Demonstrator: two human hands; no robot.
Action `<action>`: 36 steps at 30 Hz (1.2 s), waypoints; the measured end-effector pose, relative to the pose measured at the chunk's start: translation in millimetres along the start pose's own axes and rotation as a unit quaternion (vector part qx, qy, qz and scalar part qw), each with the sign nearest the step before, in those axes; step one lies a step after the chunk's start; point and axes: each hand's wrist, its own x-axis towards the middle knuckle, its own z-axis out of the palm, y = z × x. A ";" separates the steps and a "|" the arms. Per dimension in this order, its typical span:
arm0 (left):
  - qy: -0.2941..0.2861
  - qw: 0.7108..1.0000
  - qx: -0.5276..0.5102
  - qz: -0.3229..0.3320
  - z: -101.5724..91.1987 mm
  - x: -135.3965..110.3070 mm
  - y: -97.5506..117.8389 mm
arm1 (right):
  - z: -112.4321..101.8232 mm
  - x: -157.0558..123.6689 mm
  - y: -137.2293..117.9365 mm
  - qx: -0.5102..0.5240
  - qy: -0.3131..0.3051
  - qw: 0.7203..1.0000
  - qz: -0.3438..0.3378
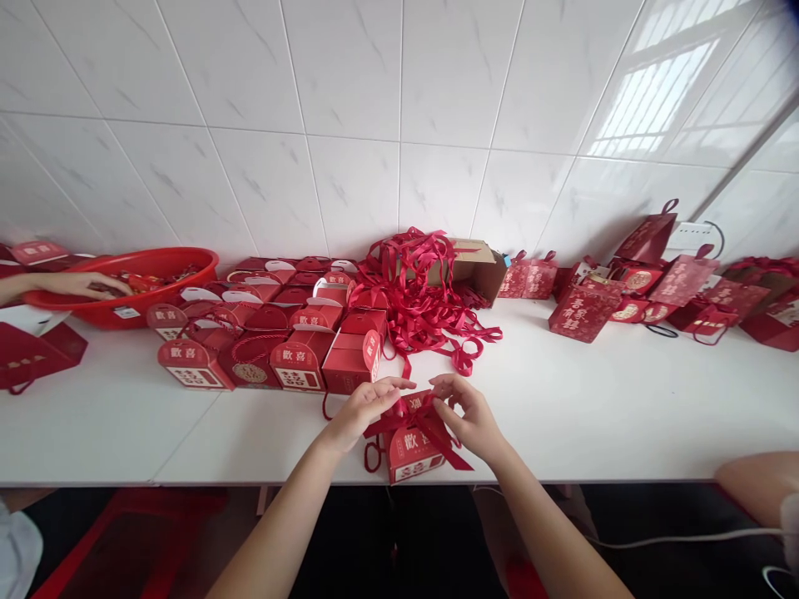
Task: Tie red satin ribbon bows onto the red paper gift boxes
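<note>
A small red gift box (417,453) with Chinese characters stands at the table's front edge, a red ribbon bow (415,420) tied across its top. At the bow's left loop is my left hand (368,408), its fingers stretched out over the box and the thumb apart from them. My right hand (465,413) is curled at the right loop, thumb and fingertips closed on the ribbon. Part of the bow is hidden by my fingers. A dark red cord handle (373,456) hangs at the box's left side.
Rows of red gift boxes (250,358) stand left of centre. Loose red ribbons (424,308) spill from a cardboard box (480,270). Another person's hand (81,284) reaches into a red basin (187,258). More red boxes (587,312) stand at right; a person's arm (758,478) rests at the edge.
</note>
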 end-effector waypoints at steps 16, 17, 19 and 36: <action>0.016 0.992 0.125 0.003 -9.3 5.8 -3.1 | 7.9 3.4 1.5 -0.105 0.040 0.990 -0.091; 0.011 0.992 0.127 0.005 -9.7 4.7 -2.6 | 7.4 3.2 2.5 -0.107 0.037 0.989 -0.097; 0.000 0.992 0.129 0.014 -9.3 2.6 -0.1 | 6.9 2.7 2.3 -0.108 0.025 0.988 -0.105; 0.020 0.986 0.160 0.035 4.4 1.1 -4.6 | 10.5 1.2 -16.1 0.091 -0.049 0.993 0.059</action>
